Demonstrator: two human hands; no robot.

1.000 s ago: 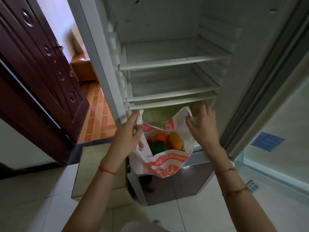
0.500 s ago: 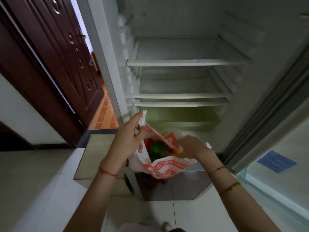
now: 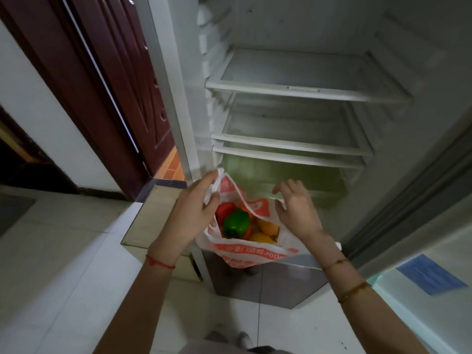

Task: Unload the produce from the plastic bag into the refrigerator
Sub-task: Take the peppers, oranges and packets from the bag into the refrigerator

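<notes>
At far left a dark wooden door (image 3: pixel 84 80) is standing open beside the refrigerator (image 3: pixel 332 34), clear of the work.

Next right, the left hand (image 3: pixel 192 213) is gripping the plastic bag (image 3: pixel 255 254) by its left handle (image 3: pixel 217 185): thumb and index finger are pinching the bunched white plastic up top, the other fingers (image 3: pixel 212 227) are curling in against the bag's side. Judgement: this grip is carrying the weight and hoisting 1 side so the mouth is gaping toward the camera.

Bag is hanging in front of the fridge's lower edge, just below the green crisper drawer (image 3: pixel 281 175). Produce is all sitting inside it: 1 green pepper (image 3: pixel 236 223) on top, 1 red piece (image 3: pixel 224 208) behind it, orange and yellow pieces (image 3: pixel 265 229) to the right. Nothing unloaded yet; the 3 shelves (image 3: pixel 293 92) are showing bare.

Right of the mouth, the right hand (image 3: pixel 297 209) is hovering with fingers spread and only lightly bent, holding nothing. Its thumb side is sitting at the bag's right rim (image 3: pixel 260 208); contact looks likely but can't be confirmed. Judgement: it's spreading the opening or lining up to reach in for the first piece.
</notes>
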